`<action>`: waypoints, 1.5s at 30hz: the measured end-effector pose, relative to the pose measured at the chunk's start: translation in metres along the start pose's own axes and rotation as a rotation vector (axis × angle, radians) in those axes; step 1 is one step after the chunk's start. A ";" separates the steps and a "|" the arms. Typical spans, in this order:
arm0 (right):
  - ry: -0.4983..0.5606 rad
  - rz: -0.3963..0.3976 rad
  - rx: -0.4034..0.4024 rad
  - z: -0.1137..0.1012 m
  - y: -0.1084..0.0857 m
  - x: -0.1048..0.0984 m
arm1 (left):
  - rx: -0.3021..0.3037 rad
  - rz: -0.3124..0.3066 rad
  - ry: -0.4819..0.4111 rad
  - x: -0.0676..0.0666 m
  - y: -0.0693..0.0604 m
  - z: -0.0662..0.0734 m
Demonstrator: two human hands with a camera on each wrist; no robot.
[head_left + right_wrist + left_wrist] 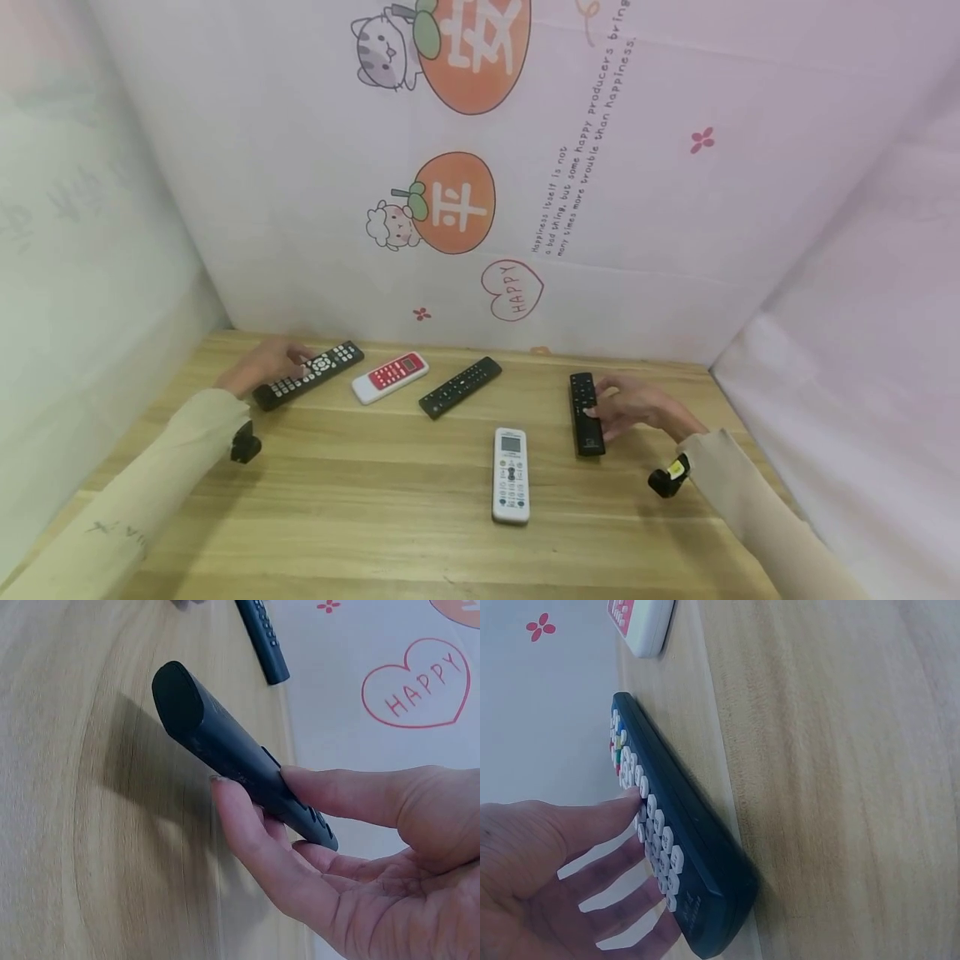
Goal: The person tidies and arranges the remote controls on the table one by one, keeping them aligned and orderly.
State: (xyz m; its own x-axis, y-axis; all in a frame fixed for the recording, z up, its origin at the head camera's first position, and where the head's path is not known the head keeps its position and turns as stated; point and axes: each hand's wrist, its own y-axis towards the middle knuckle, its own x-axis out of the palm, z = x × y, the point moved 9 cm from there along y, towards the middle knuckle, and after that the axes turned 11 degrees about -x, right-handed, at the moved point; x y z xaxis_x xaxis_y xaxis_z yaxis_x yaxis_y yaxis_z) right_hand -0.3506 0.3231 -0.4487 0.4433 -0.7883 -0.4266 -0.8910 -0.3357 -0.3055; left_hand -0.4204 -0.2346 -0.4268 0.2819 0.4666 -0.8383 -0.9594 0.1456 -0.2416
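Well, the person has both hands busy, and the white remote, lying face up on the wooden table, makes a handy marker for everything else. Far to its left and further back, the left hand grips a black remote with white buttons, the thumb set on the keys and the other fingers reaching round the far side. I can't tell whether that remote is fully off the wood.

To the right of the white remote and somewhat further back, the right hand holds a plain black remote, pinched between the thumb and the fingers. From the right wrist view its blunt end is raised, with a shadow on the wood apart from it.

Beyond the white remote and a little to its left lies a slim dark remote, set at a slant and touched by neither hand. Further left of the white remote, between that slim one and the left hand's remote, rests a red-and-white remote, slanted much the same way.

Well behind the white remote hangs a pale printed cloth, with a red heart outline reading HAPPY low down on it.
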 end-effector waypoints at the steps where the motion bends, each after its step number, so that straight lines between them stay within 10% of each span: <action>1: -0.002 0.006 0.004 -0.001 0.000 0.001 | 0.001 -0.001 0.004 0.000 0.000 0.000; 45: 0.131 -0.119 0.019 -0.024 -0.022 0.085 | -0.007 0.020 0.005 -0.002 0.000 -0.001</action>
State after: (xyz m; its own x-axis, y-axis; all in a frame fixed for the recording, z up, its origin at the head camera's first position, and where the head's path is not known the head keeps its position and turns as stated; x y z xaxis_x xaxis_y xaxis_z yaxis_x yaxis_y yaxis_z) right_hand -0.2953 0.2507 -0.4577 0.5280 -0.8043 -0.2727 -0.8305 -0.4218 -0.3638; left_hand -0.4214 -0.2365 -0.4256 0.2624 0.4648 -0.8457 -0.9649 0.1297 -0.2281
